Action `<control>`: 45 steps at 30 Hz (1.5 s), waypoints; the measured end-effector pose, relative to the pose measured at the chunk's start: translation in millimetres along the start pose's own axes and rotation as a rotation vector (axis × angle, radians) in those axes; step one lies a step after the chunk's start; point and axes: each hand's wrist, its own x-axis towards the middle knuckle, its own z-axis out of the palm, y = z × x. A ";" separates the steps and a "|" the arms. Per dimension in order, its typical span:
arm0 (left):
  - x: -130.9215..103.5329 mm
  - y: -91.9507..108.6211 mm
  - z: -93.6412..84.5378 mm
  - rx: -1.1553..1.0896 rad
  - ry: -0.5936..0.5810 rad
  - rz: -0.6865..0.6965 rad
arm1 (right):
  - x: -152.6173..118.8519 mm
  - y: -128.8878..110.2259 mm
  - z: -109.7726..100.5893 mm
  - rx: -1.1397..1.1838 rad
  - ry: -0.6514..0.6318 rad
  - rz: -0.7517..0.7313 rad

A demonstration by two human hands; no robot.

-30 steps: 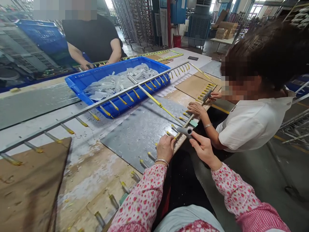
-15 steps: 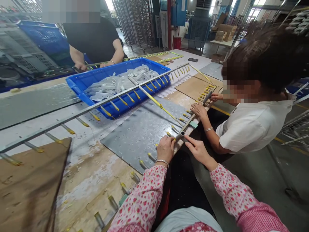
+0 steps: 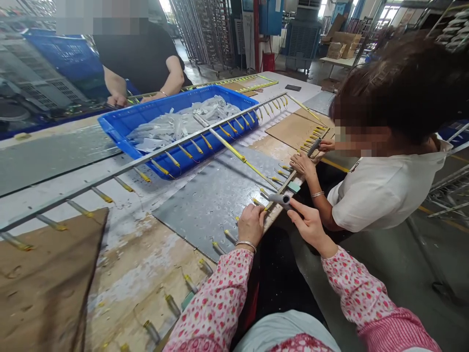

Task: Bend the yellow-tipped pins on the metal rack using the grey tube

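My left hand (image 3: pixel 251 226) is closed over the near rail of a long metal frame (image 3: pixel 120 172), whose rails bear rows of short pegs with yellow tips and thin wire ends. Just beyond it, my right hand (image 3: pixel 308 226) grips a short grey tube (image 3: pixel 275 197), its round open end turned towards me. The far end of the tube lies close to a yellow-tipped peg (image 3: pixel 263 191); whether they touch I cannot tell. My left fingertips are partly hidden behind the hand and rail.
A blue crate (image 3: pixel 154 168) of pale, translucent pieces stands under the far rail. To my right, a co-worker's hand (image 3: pixel 303 164) rests on the same frame beside another grey tube (image 3: pixel 314 146). Across the table sits another person (image 3: pixel 141 58). A green block (image 3: pixel 293 187) is by the near rail.
My right hand has lifted the grey tube slightly up and to the right, away from my left hand. My left hand has stayed on the rail.
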 end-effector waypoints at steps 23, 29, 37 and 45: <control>6.1 0.6 -14.3 -0.154 0.146 -0.446 | -24.7 28.9 5.8 0.209 0.147 0.367; 36.9 9.1 -13.7 -0.241 -0.155 -0.551 | -29.2 31.9 6.2 0.249 0.152 0.419; 41.9 13.0 10.1 -0.297 -0.014 -0.397 | -26.4 30.8 0.4 0.242 0.202 0.489; 42.8 11.8 17.7 -0.123 -0.009 -0.183 | -5.1 18.7 -5.7 0.134 0.194 0.415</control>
